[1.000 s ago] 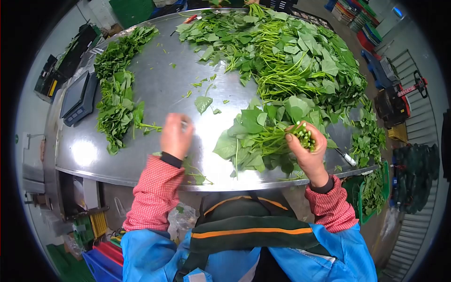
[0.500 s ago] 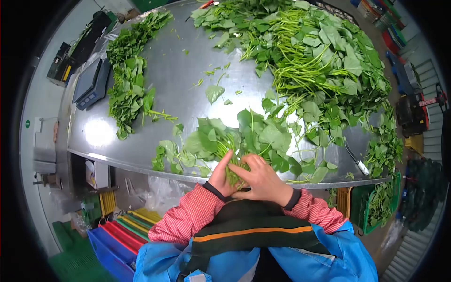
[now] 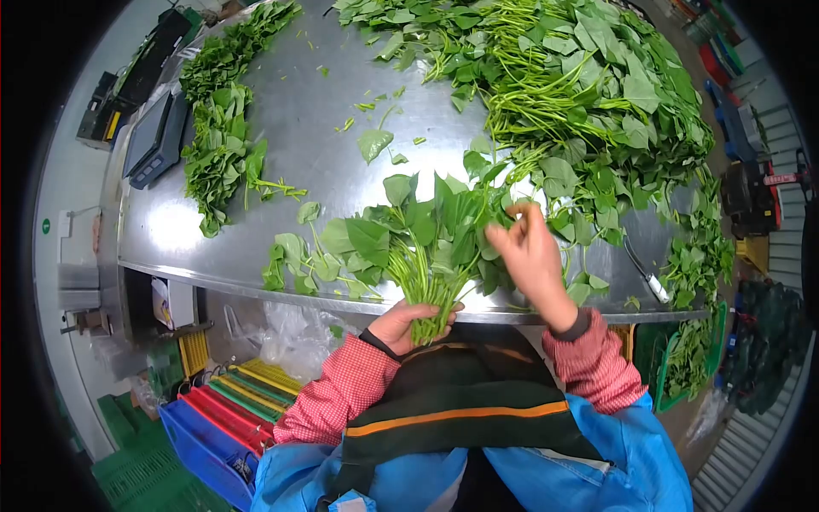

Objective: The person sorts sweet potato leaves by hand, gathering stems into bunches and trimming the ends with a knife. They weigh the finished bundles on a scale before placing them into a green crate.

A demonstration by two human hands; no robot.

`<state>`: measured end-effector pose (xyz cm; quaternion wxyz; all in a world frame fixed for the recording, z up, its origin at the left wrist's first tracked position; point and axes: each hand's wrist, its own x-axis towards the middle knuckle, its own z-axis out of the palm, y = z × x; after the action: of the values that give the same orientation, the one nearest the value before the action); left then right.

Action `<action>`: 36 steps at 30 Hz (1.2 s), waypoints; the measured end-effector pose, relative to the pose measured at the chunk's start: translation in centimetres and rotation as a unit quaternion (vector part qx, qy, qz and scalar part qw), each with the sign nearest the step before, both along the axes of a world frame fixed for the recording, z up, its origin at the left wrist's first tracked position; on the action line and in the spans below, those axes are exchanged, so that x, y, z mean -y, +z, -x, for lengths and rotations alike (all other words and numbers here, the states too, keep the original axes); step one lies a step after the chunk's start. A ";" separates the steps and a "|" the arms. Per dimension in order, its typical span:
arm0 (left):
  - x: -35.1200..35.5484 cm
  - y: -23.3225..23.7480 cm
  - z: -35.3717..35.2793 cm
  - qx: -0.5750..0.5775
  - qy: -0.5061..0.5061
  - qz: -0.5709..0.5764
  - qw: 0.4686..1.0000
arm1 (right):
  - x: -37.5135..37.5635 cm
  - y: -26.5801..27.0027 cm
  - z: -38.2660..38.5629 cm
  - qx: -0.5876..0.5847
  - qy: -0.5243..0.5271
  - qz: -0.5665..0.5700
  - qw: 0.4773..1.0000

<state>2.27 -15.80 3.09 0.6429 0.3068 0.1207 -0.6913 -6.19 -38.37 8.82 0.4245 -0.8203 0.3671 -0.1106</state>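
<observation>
My left hand [image 3: 408, 328] is closed around the lower stems of a bunch of leafy greens [image 3: 411, 266], just over the table's near edge. The bunch stands roughly upright, its broad heart-shaped leaves fanned out above the fist and cut stem ends showing below. My right hand [image 3: 533, 256] is raised to the right of the bunch, close to its outer leaves. Its fingers are bent, with a gap between thumb and forefinger, and I see nothing held in them. Loose leafy stems [image 3: 317, 256] lie left of the bunch. A large heap of the same greens [image 3: 589, 94] covers the table's far right.
The metal table [image 3: 290, 162] carries a row of greens [image 3: 217, 128] on its left side, beside a scale [image 3: 156, 141]. Leaf scraps [image 3: 374, 145] lie mid-table. A cable with a white end [image 3: 657, 288] rests at right. Coloured crates [image 3: 226, 418] stand below left.
My right hand has left the stems and moved up and right beside the leaves. My left hand keeps hold of the bunch, which now stands more upright. The view has shifted slightly.
</observation>
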 end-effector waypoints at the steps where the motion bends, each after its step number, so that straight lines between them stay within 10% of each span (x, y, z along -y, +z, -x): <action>1: -0.2 -0.1 0.3 0.009 0.003 0.007 1.000 | 1.0 -0.8 -0.9 -0.028 0.002 -0.018 0.999; 3: 0.0 0.5 0.5 0.020 0.011 0.007 1.000 | 2.8 -2.1 -2.0 -0.091 0.118 -0.054 0.987; 6: -0.3 2.5 -0.6 0.077 0.040 0.014 0.996 | 4.6 -3.7 -2.3 0.109 0.146 -0.132 0.974; 8: -0.8 3.1 -1.1 0.094 0.073 0.018 0.993 | 6.3 0.2 -2.0 0.149 -0.031 -0.204 0.967; 11: -1.2 2.5 -1.4 0.064 0.096 0.001 0.993 | 6.6 1.4 -1.2 0.193 -0.080 0.076 0.975; 15: -0.7 0.8 -0.9 -0.018 0.095 -0.003 0.995 | -2.4 1.6 -0.6 0.140 0.189 0.077 0.969; 20: -0.3 1.9 0.2 -0.010 0.099 0.011 0.995 | -5.8 -2.4 -3.7 0.062 0.255 0.229 0.937; 23: -1.1 1.6 0.3 -0.022 0.112 0.041 0.993 | -3.8 -1.5 -3.2 0.099 0.198 -0.135 0.966; 27: -1.1 0.6 0.8 -0.070 0.131 0.062 0.987 | 0.1 1.2 -0.6 0.190 0.087 -0.585 0.784; 30: -1.1 0.0 0.8 -0.075 0.131 0.055 0.987 | 4.4 2.5 0.7 0.284 0.018 -0.424 0.860; 32: -1.2 -0.3 1.1 -0.049 0.112 0.033 0.992 | 5.8 0.5 1.1 0.044 0.084 0.091 0.991; 33: -1.0 -0.4 0.9 -0.020 0.097 0.021 0.995 | 5.4 -0.3 1.9 -0.090 0.111 0.374 0.916; 36: -0.2 0.9 1.2 0.050 0.072 0.001 0.996 | -1.3 0.1 2.1 -0.129 0.222 0.150 0.955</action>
<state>1.08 -15.62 4.00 0.6967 0.3306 0.1095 -0.6272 -8.30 -37.09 8.91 0.2591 -0.9427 0.2065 0.0390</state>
